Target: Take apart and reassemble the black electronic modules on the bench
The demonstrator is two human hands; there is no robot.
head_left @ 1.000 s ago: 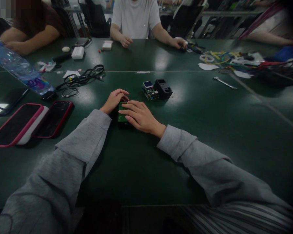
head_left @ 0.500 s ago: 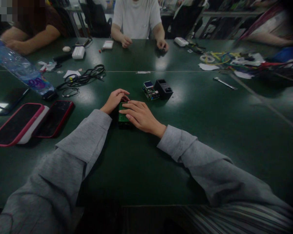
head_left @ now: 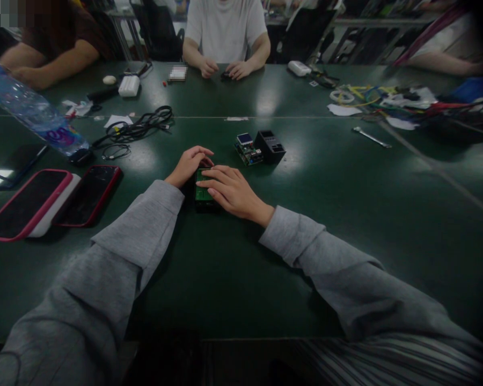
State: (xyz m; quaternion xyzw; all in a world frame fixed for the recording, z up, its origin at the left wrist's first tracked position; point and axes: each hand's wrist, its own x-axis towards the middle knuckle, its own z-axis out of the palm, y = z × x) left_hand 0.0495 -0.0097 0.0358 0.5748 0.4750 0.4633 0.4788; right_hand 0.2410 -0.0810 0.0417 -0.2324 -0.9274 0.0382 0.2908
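In front of me on the table [head_left: 233,252] sits a small box [head_left: 205,206] with dark sides, topped by a green circuit board [head_left: 203,195]. My right hand [head_left: 233,193] lies across the board with its fingers stretched out flat, covering its right part. At the far left corner of the box is my left hand [head_left: 192,163], fingers extended and a little bent; its fingertips are partly hidden, and whether they touch the box I cannot tell. Just beyond, a circuit board with a small screen [head_left: 247,149] leans close to a black housing [head_left: 270,147] with cut-outs.
Phones in red cases, a pink-edged one [head_left: 28,206] and a darker one [head_left: 90,195], lie left, near a tilted water bottle [head_left: 44,120]. Black cables [head_left: 145,126] lie beyond. To the right are a wrench [head_left: 371,137] and tangled wires [head_left: 406,102]. People sit opposite.
My hands and the box stay where they were. Across the table, the person in white has brought one hand inward, with a small dark object now beside it.
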